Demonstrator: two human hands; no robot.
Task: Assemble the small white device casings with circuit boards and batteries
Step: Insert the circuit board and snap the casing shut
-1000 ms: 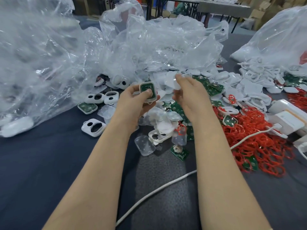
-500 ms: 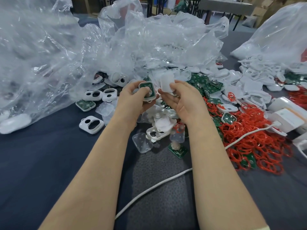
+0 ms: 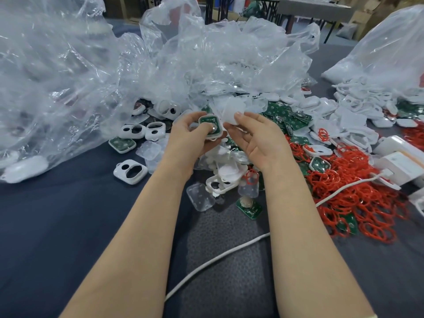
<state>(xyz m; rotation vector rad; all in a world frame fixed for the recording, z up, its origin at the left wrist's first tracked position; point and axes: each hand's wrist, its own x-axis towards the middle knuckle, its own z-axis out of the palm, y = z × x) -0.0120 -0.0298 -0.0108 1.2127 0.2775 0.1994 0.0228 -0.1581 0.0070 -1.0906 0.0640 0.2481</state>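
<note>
Casing [image 3: 210, 127] left hand [image 3: 191, 136], cover [image 3: 231, 110] right hand [image 3: 257, 138]

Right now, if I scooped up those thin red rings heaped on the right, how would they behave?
The thin red rings look floppy and interlaced, so a clump would probably lift together. Being so slender, they are likely very light, and unlikely to roll.

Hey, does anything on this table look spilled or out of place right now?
Nothing looks damaged, but it is messy. Red rings sprawl loose over the dark cloth on the right, and one green circuit board lies alone in front of the parts pile, near the white cable. Crumpled clear bags heap up at the back.
</note>
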